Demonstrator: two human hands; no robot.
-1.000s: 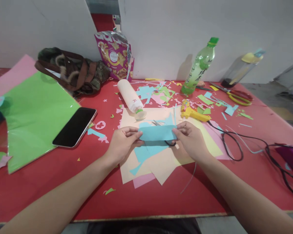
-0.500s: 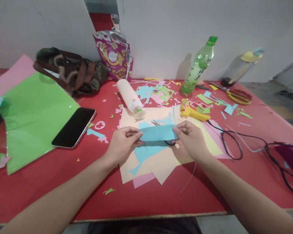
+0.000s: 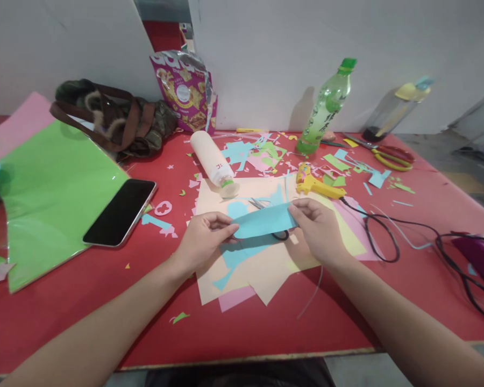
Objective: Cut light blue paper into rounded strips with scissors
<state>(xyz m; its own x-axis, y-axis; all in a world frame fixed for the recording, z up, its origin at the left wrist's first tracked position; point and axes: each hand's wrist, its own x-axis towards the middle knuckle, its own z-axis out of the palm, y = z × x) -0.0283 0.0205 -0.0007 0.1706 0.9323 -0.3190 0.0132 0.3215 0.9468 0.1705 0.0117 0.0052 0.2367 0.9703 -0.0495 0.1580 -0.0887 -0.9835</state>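
Observation:
A strip of blue paper is stretched between my two hands, raised a little over the table. My left hand pinches its left end between thumb and fingers. At the right end, my right hand grips it the same way, slightly higher. Behind and beneath the strip lies a pair of scissors, its blades and part of a black handle showing. Under these are blue paper scraps on a pale peach sheet.
Beyond the sheets lie a white bottle and a yellow glue gun with its black cord. A phone rests on green paper at left. A green drink bottle stands near the wall, among paper scraps. Red-and-yellow-handled scissors lie right.
The blue strip has tilted, its right end now higher and its left end slightly lower. Both hands keep their hold. The view has shifted slightly.

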